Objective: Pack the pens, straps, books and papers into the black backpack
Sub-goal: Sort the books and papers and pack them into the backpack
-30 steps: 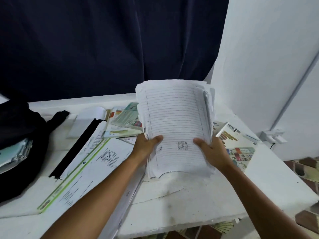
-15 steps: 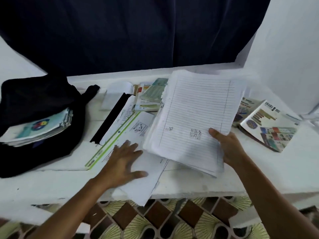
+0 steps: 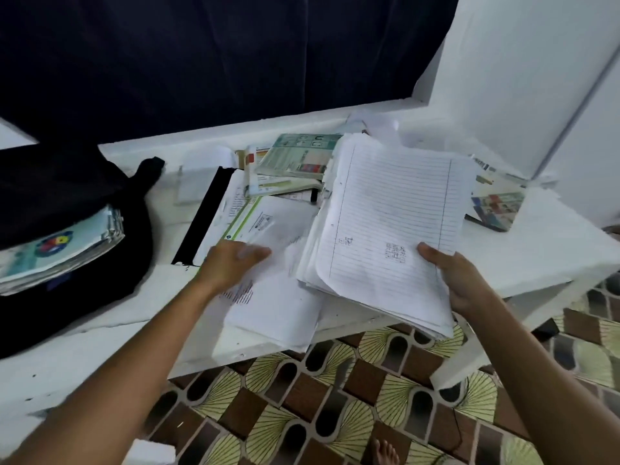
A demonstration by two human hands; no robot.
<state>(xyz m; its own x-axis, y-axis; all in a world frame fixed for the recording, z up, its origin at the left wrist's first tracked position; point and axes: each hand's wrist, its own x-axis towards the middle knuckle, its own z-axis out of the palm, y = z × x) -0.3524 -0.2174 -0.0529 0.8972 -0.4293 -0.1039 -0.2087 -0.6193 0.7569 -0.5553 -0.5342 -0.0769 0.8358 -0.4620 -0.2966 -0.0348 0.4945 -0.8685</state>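
Right hand [image 3: 459, 280] gripping the lined paper stack [image 3: 389, 226] right of the black backpack [image 3: 67, 203], left hand [image 3: 231, 263] blurred, fingers extended, resting on loose papers [image 3: 271, 297] between them

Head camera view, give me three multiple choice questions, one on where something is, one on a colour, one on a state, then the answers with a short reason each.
1. Where is the black backpack?
A. On the table's left side
B. On the floor
C. By the right wall

2. What colour is the curtain behind the table?
A. Red
B. Dark blue
C. Yellow

3. What is the right hand doing?
A. Hanging idle
B. Pressing the backpack
C. Gripping the lined paper stack

Answers: 1 A, it lies at the left with books inside. 2 B, the cloth is navy. 3 C, its thumb lies on the top sheet.
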